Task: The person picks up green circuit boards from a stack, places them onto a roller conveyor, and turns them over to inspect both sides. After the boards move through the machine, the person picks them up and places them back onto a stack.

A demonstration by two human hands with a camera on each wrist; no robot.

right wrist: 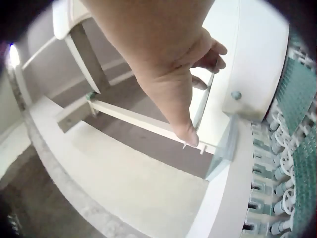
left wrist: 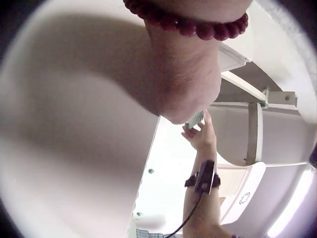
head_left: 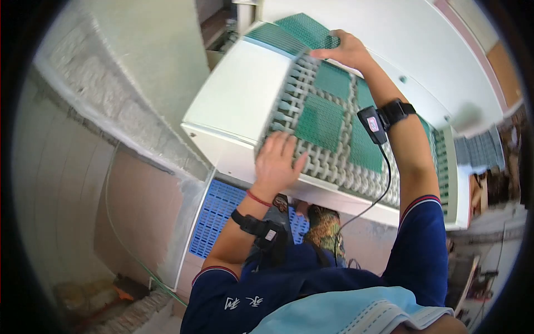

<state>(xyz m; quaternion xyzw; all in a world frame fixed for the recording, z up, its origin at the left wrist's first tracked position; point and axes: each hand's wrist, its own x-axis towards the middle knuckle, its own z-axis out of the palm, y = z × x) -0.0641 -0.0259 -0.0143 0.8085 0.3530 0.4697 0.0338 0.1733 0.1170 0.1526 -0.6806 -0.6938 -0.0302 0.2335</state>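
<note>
Pale grey plastic links [head_left: 318,167] form a chain-like grid with green mesh panels [head_left: 320,119] set in it. My left hand [head_left: 278,162] rests on the grid's near left corner, fingers extended over the links. At the far side my right hand [head_left: 351,51] holds a green textured panel [head_left: 300,28] by its edge. From the right wrist, the thumb of my right hand [right wrist: 171,74] is on one side of a thin panel [right wrist: 203,106], seen edge-on, with fingers on the other. My left hand [left wrist: 183,84] hides its own contact in the left wrist view.
A white housing [head_left: 228,92] surrounds the grid, with another green ribbed panel [head_left: 270,38] at its far left. Blue slatted plastic [head_left: 214,217] lies below the near edge. A rough pale wall edge [head_left: 105,72] stands left; a black cable [head_left: 384,192] hangs from my right wrist.
</note>
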